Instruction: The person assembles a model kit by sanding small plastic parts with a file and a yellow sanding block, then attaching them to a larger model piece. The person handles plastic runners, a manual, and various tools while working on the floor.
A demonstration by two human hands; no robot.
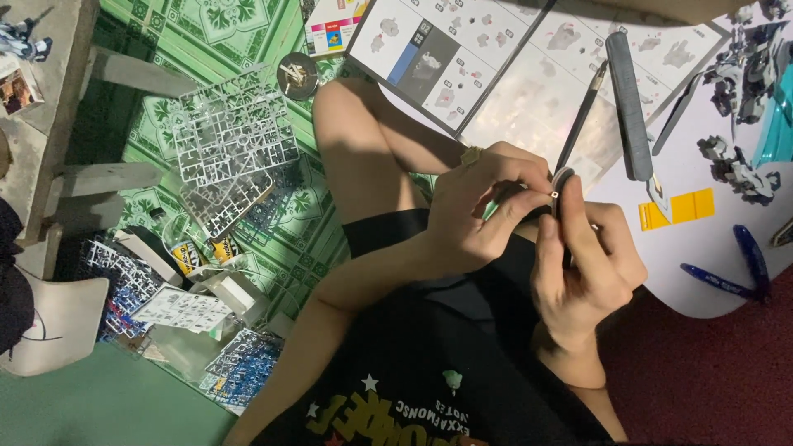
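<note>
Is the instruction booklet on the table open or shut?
Open: the instruction booklet lies spread flat on the white table, two diagram pages showing either side of a centre fold.

The instruction booklet (pixel 462 58) is glossy paper, catching glare across its pages; the white runner frame (pixel 231 136) on the floor is hard plastic with a slight sheen; the floor tiles (pixel 239 33) are glazed green, smooth and patterned; the sanding stick (pixel 632 107) looks matt and gritty grey; the craft knife (pixel 578 124) has a dark matt handle; the two pens (pixel 735 268) are shiny blue plastic; the black shirt (pixel 429 372) is soft matt cloth with a print; the table (pixel 702 239) is smooth and white.
</note>
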